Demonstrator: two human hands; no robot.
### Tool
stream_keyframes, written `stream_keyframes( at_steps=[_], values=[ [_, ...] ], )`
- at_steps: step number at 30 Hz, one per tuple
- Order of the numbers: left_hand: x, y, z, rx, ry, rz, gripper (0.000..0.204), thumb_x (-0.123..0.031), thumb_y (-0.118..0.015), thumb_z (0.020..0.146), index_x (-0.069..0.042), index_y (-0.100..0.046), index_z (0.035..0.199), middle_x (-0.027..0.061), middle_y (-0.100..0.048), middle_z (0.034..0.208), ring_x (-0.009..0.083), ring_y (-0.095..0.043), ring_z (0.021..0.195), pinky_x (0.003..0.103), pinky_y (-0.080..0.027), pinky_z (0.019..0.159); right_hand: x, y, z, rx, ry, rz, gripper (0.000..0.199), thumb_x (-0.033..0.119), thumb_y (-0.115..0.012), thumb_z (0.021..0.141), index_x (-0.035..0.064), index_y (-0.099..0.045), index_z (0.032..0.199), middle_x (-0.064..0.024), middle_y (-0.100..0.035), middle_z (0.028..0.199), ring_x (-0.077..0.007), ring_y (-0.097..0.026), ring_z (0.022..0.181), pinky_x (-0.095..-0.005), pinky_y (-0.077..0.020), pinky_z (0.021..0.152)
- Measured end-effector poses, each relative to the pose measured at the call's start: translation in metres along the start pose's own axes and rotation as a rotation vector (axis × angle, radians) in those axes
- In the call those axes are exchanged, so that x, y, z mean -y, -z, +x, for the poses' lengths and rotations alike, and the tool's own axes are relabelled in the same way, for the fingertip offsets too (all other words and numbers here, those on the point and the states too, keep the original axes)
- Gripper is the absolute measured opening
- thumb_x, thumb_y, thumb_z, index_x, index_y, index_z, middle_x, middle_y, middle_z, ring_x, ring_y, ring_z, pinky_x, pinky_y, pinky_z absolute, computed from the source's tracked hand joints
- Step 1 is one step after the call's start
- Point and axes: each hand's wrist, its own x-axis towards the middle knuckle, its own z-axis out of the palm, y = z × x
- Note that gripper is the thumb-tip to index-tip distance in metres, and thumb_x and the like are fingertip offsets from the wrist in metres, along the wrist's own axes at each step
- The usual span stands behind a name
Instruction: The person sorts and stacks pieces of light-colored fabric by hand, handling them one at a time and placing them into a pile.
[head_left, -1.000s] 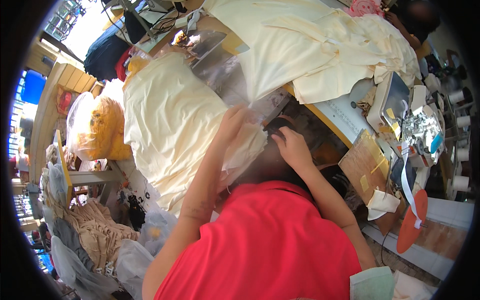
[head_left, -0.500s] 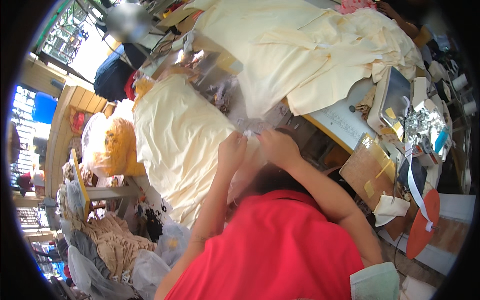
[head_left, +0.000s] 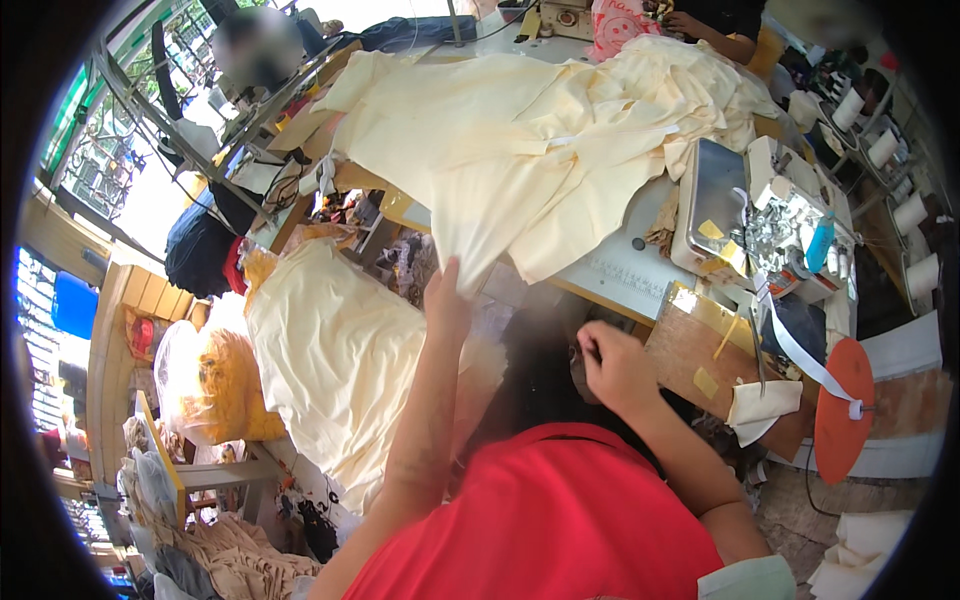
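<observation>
My left hand [head_left: 448, 295] grips the lower corner of a cream fabric piece [head_left: 470, 170], which stretches taut from the table toward me. The rest of that fabric spreads in loose folds across the table. Off to the right and lower, my right hand [head_left: 620, 368] is closed, apart from the cloth. A small dark object [head_left: 594, 350] pokes out between its thumb and fingers; its kind is not clear. Left of my left forearm, a second heap of cream fabric [head_left: 335, 345] hangs in creases.
A sewing machine [head_left: 790, 200] with metal parts stands at the right of the table [head_left: 620, 270]. White tape [head_left: 800, 345] runs down to an orange disc [head_left: 845, 410]. Yellow-filled plastic bags [head_left: 225, 370] lie left. Another person's hand [head_left: 685, 25] is at the far side.
My hands were together at a cloth edge; now they are apart. The left has drawn a corner of the table fabric toward me, while the right has moved right and down. The view has shifted.
</observation>
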Motion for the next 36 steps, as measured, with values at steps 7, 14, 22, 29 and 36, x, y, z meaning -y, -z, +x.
stream_keyframes(
  at_steps=[7, 14, 22, 29, 36],
  values=[
    [-0.093, -0.017, -0.098, -0.094, -0.170, 0.186, 0.025, -0.015, -0.061, 0.100, 0.001, -0.061, 0.120, 0.0071, -0.068, 0.102, 0.0110, -0.065, 0.081, 0.025, -0.054, 0.059, 0.004, -0.022, 0.166, -0.095, 0.159, -0.225, 0.030, 0.008, -0.065, 0.085, 0.0054, -0.060, 0.114, -0.0173, -0.060, 0.112, -0.0417, -0.065, 0.086, -0.0478, -0.0528, 0.074],
    [-0.239, 0.117, -0.190, -0.356, -0.453, 0.741, 0.014, -0.002, -0.070, 0.089, 0.004, -0.069, 0.102, 0.0002, -0.067, 0.088, 0.0075, -0.060, 0.080, 0.023, -0.047, 0.071, 0.036, 0.014, 0.223, 0.202, 0.209, -0.050, 0.015, 0.007, -0.065, 0.080, 0.0003, -0.070, 0.093, -0.0161, -0.070, 0.084, -0.0313, -0.069, 0.079, -0.0403, -0.0543, 0.070],
    [-0.388, 0.118, -0.210, -0.101, -0.470, 1.386, 0.033, -0.016, -0.090, 0.064, -0.002, -0.064, 0.078, 0.0024, -0.054, 0.065, 0.0096, -0.052, 0.060, 0.030, -0.043, 0.056, 0.099, 0.159, 0.230, 0.542, 0.267, 0.752, 0.020, 0.000, -0.064, 0.082, -0.0020, -0.071, 0.101, -0.0063, -0.069, 0.084, -0.0128, -0.066, 0.068, -0.0248, -0.0537, 0.064],
    [-0.469, 0.181, -0.068, -0.632, -1.225, 1.845, 0.027, -0.024, -0.072, 0.090, -0.006, -0.069, 0.109, 0.0164, -0.069, 0.090, 0.0231, -0.068, 0.080, 0.034, -0.052, 0.074, 0.167, 0.047, 0.326, 0.067, 0.317, 0.929, 0.025, 0.004, -0.061, 0.093, -0.0027, -0.067, 0.117, -0.0086, -0.071, 0.096, -0.0168, -0.072, 0.084, -0.0272, -0.0594, 0.081],
    [-0.443, 0.162, -0.269, -0.761, -1.033, 1.695, 0.025, -0.004, -0.070, 0.086, -0.009, -0.071, 0.110, 0.0124, -0.071, 0.095, 0.0243, -0.069, 0.088, 0.033, -0.053, 0.079, 0.198, 0.004, 0.216, 0.289, 0.312, 1.130, 0.030, 0.002, -0.055, 0.097, -0.0011, -0.065, 0.126, -0.0117, -0.071, 0.109, -0.0184, -0.070, 0.099, -0.0315, -0.0571, 0.092]
  ],
)
